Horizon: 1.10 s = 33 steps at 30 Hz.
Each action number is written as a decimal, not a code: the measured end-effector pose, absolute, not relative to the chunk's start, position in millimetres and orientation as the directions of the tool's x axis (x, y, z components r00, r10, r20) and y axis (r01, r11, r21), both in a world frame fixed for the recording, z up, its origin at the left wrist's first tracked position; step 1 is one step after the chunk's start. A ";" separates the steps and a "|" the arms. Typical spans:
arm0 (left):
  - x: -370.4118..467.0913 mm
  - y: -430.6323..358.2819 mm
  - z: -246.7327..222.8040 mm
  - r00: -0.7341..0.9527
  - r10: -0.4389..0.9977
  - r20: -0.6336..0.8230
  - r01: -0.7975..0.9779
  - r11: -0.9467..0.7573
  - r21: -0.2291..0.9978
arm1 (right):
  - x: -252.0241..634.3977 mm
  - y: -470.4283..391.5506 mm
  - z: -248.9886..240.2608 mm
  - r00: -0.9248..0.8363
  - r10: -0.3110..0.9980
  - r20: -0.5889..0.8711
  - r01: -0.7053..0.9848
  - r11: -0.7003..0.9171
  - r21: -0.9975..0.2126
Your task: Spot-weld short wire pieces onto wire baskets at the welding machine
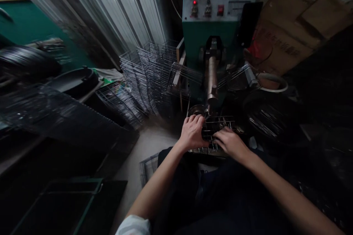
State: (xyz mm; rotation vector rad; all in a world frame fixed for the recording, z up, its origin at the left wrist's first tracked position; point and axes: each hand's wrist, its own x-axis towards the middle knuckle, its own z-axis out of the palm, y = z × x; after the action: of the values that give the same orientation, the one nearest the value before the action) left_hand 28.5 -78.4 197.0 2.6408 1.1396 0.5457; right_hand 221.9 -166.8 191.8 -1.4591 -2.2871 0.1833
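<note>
So I had a small wire grid [224, 121] low in front of me, just above my lap [220, 194] and below the metal cylinder [212, 77] sticking out of the green machine [211, 27]. My left hand [192, 132] was at its left side, fingers bent over the top and thumb spread away from them. My right hand [230, 142] was over the right part, fingers close together and pointing inward. Both were a bit blurry, so I can't tell whether either was really clamped on a wire.

Handling-wise, I'd have called it light but stiff, with a little spring in the thin rods (my guess from the look of it). Bare metal that smooth could've slid or twisted, and single rods seemed easy to bend. Best hold, imo, was both outer sides, pinching where wires crossed, rather than a loose rod end.

A big batch of wire panels [149, 80] stood to the left, and loose wires [264, 125] lay over on the right.
</note>
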 end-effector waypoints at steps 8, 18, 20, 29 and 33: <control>25.4 -82.7 193.5 0.579 0.769 0.273 0.668 -0.639 0.382 | 213.3 -178.3 160.4 -0.446 0.810 0.380 0.882 0.471 0.029; 36.2 -57.1 192.3 0.564 0.770 0.299 0.655 -0.638 0.406 | 228.9 -151.4 155.8 -0.424 0.814 0.398 0.877 0.478 -0.042; 36.2 -52.0 192.5 0.565 0.766 0.306 0.655 -0.642 0.398 | 229.8 -145.7 155.2 -0.416 0.813 0.407 0.880 0.473 -0.044; 34.9 -44.0 192.6 0.557 0.783 0.276 0.664 -0.619 0.419 | 225.8 -142.4 161.3 -0.362 0.837 0.410 0.891 0.440 -0.112; 38.5 -31.8 196.2 0.561 0.786 0.258 0.684 -0.616 0.391 | 222.1 -132.0 166.6 -0.238 0.858 0.456 0.939 0.323 -0.118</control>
State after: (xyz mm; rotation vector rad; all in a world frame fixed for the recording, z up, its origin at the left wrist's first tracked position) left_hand 38.5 -31.8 196.2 2.5499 1.2246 0.6034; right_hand 222.1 -132.0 166.6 -1.5852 -2.1554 -0.2493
